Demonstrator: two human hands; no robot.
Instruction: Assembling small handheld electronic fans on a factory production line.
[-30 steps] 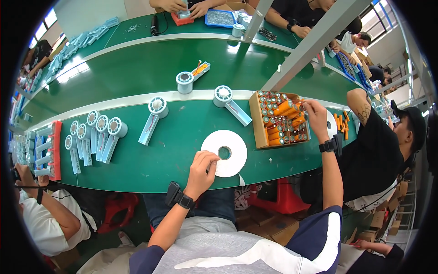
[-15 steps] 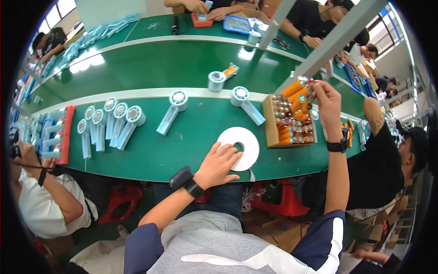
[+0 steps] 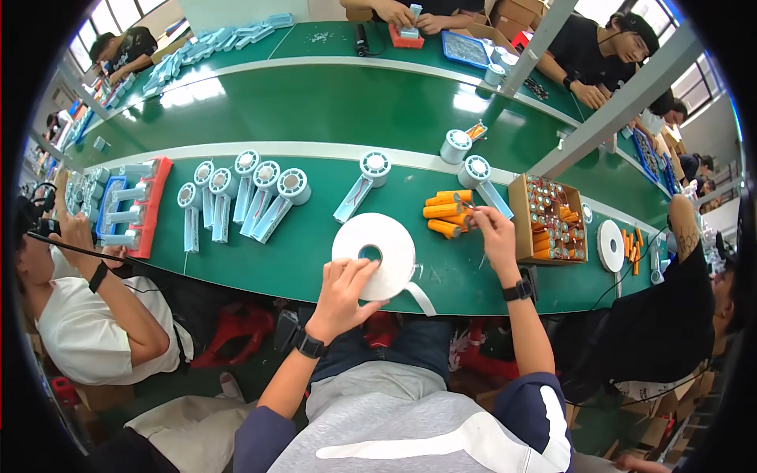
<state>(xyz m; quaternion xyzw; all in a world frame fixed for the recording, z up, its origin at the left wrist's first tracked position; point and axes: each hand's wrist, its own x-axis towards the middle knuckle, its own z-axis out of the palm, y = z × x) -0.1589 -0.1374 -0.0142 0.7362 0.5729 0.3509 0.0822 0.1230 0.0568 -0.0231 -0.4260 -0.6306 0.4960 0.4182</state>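
My left hand (image 3: 343,288) grips a large roll of white tape (image 3: 386,236) lying flat on the green bench, fingertips at its core and thumb along its near rim. A short tape end (image 3: 420,299) hangs toward the bench's front edge. To the right, my right hand (image 3: 497,240) pinches the end of a bunch of orange battery cells (image 3: 445,209), apparently by their wires; the fingertips partly hide that spot. The cells are at the bench surface. Just right of that hand is an open cardboard box (image 3: 520,225) packed with more orange cells.
Light-blue handheld fan bodies (image 3: 272,205) lie in a row at left, beside a red rack (image 3: 154,209). Other fan bodies (image 3: 374,169) lie beyond the tape. Another tape roll (image 3: 611,244) stands right of the box. Co-workers sit at both sides and opposite. A grey post (image 3: 607,102) slants at right.
My right hand has brought the orange cells from above the box left and down to the bench. The tape roll has slid left, and my left fingers have curled at its core. The view has shifted.
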